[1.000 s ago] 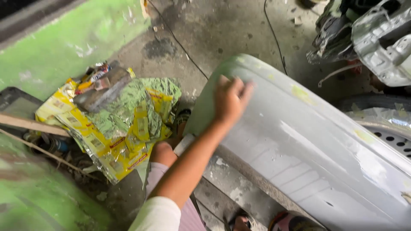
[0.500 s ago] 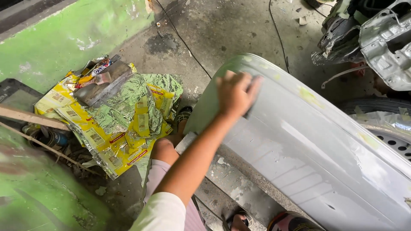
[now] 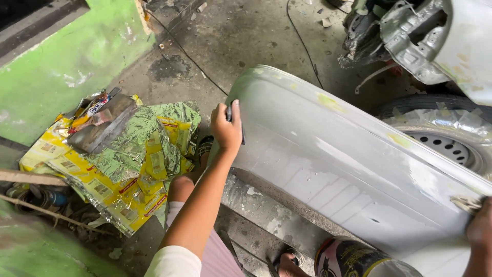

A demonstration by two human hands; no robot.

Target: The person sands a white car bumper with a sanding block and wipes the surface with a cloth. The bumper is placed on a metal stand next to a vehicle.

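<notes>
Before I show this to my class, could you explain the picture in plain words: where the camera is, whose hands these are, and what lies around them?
There is no machine here. The camera sits on a person's head and looks down at their own arms and knees.

The left hand presses a small dark flat piece, perhaps a sanding block, against the edge of a big grey car body panel. I cannot tell exactly what the piece is. The right hand shows only at the picture's edge, steadying the panel's other end.

On the concrete floor lie crumpled yellow and silver foil wrappers beside a green wall. A round tin stands near the person's foot, and a wheel shows behind the panel.
</notes>
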